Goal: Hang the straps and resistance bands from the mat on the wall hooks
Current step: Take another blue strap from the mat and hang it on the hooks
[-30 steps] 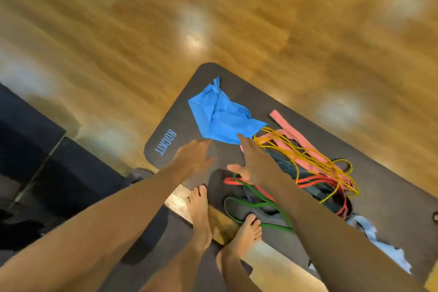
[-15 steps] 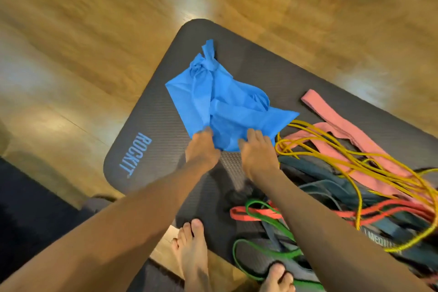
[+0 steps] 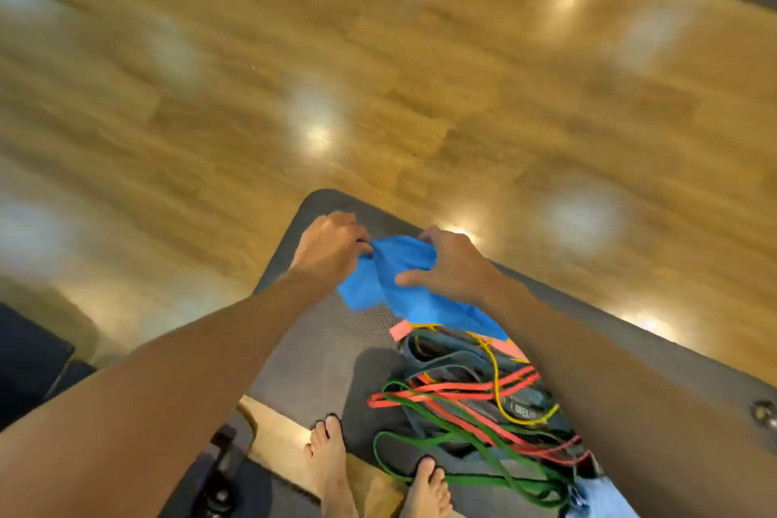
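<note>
left hand: left hand (image 3: 332,242) has its fingers curled around the upper edge of the blue band (image 3: 403,286), gripping it.
right hand: right hand (image 3: 447,265) grips the same blue band from the other side, thumb over the fabric, fingers tucked behind the top fold.
blue band: bunched between both hands, appears raised off the mat (image 3: 319,349); its lower tail trails down and right, over the top of the pile.
pile: tangled bands (image 3: 475,391) lie on the mat just below the hands: green loop (image 3: 420,463), red, yellow, dark grey and a pink strap (image 3: 399,330), all interlaced.
snag risk: I judge the trailing tail could catch the yellow or pink loops under it and drag them up if pulled fast.
foot risk: bare right foot (image 3: 424,488) touches or overlaps the green loop; stepping off could trap or stretch it, likely a trip point.
grip risk: thin, bunched sheet held only at the top; one end could slip loose and drop back on the pile.
hooks: no wall hooks in view, so the carry distance is unknown.
surface: dark textured mat, one rounded corner near the left hand.
room: glossy wood floor (image 3: 378,76) with light reflections, blurred; dark mat-like edges at top and left borders.
</note>
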Demonstrator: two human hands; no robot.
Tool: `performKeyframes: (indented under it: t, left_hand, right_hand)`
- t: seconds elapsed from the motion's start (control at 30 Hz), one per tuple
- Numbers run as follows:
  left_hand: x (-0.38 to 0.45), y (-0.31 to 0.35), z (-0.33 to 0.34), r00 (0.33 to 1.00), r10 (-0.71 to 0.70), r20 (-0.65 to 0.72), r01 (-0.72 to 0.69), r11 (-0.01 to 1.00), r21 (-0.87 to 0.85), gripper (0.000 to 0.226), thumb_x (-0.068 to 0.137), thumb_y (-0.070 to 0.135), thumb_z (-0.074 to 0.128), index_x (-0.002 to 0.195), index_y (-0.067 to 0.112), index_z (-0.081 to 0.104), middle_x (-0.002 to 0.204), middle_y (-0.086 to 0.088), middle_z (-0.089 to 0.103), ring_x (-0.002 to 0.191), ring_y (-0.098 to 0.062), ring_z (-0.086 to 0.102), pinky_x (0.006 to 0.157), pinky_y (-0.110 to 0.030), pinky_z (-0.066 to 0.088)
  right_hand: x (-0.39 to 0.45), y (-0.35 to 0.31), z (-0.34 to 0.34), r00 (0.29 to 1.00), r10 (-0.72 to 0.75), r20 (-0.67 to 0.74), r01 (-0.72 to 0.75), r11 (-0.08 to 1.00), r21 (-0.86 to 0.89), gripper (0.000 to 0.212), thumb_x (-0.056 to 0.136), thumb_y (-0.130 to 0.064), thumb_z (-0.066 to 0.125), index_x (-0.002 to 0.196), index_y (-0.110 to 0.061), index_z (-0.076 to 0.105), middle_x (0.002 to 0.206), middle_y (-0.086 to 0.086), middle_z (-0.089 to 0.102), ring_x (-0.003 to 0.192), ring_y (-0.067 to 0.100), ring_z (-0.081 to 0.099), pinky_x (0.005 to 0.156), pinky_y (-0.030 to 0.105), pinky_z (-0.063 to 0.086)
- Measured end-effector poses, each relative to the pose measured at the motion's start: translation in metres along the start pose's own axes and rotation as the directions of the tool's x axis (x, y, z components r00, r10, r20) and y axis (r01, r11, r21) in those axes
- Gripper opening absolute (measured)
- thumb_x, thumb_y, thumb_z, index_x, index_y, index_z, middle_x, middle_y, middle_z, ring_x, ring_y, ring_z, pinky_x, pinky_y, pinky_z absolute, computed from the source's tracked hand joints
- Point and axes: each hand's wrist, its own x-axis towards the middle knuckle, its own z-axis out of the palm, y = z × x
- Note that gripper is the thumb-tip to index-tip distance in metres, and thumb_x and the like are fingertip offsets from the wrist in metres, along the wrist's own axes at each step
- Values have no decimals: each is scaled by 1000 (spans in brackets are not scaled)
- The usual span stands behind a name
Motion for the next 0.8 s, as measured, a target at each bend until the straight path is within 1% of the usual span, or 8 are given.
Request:
performKeyframes:
  t: [0.1, 0.17, 0.33, 0.47, 0.57, 0.63, 0.73, 0.8]
  left_hand:
    - [6, 43, -92, 998, 63, 21, -63, 997, 44, 24, 78, 24, 49, 69, 18, 71, 74, -3, 63, 69, -26, 67, 54, -27, 48]
    - [4, 71, -153, 997, 32, -69, -33, 999, -16, 31, 82, 28, 41, 78, 13, 68, 84, -8, 63, 79, -31, 65, 62, -36, 50]
    - [-10, 156, -317, 981, 113, -160, -150, 959, -241, 34, 79, 29, 36, 80, 8, 62, 85, -7, 62, 87, -27, 56, 78, -39, 44]
    - [-17, 227, -421, 982, 110, -152, -179, 796, -578, 26, 82, 29, 44, 75, 7, 55, 69, 0, 58, 69, -11, 50, 67, -25, 39]
    - [-7, 281, -477, 988, 154, -15, -101, 565, -819, 12, 77, 17, 44, 66, 13, 41, 50, 13, 38, 46, -1, 33, 46, -19, 27]
    - [14, 311, -494, 980, 168, 107, 10, 492, -870, 10, 75, 15, 48, 67, 16, 42, 56, 9, 43, 45, -1, 38, 45, -19, 29]
    - [45, 352, -514, 882, 278, 381, 59, 736, -674, 19, 61, 43, 50, 64, 26, 42, 67, -1, 39, 57, -14, 34, 56, -33, 29]
    - [53, 385, -530, 691, 370, 620, -77, 892, -446, 31, 61, 56, 51, 62, 25, 48, 67, 3, 47, 59, -16, 40, 62, -35, 34]
  right_hand:
    - [-57, -38, -87, 982, 128, 141, -94, 970, -226, 46, 76, -52, 75, 72, -14, 50, 78, 3, 53, 77, 23, 50, 56, 32, 31]
    - [-97, -60, -139, 978, 153, 140, -125, 974, -191, 35, 86, -43, 69, 81, -11, 55, 89, 7, 58, 84, 23, 51, 59, 31, 31]
    - [-227, -143, -271, 982, 172, -81, -128, 911, 392, 12, 96, -21, 60, 90, -10, 61, 78, 4, 57, 70, 18, 55, 54, 24, 41]
    - [-312, -177, -348, 909, 375, -182, -283, 875, 392, 19, 93, -24, 57, 95, -8, 66, 70, 6, 57, 54, 19, 55, 42, 19, 38]
    - [-364, -185, -392, 817, 534, -218, -486, 841, 239, 19, 87, -12, 51, 71, -3, 57, 47, 9, 51, 39, 21, 49, 39, 19, 31]
    - [-392, -192, -416, 780, 582, -230, -572, 812, 118, 19, 88, -12, 53, 72, -4, 59, 52, 7, 59, 46, 20, 50, 43, 22, 32]
    - [-425, -198, -443, 699, 629, -340, -662, 749, 26, 31, 92, -15, 56, 120, -4, 60, 118, 14, 65, 96, 29, 61, 67, 30, 45]
    - [-451, -199, -451, 624, 657, -423, -688, 719, 102, 50, 91, -10, 53, 140, -12, 42, 136, 12, 53, 116, 31, 55, 81, 33, 46]
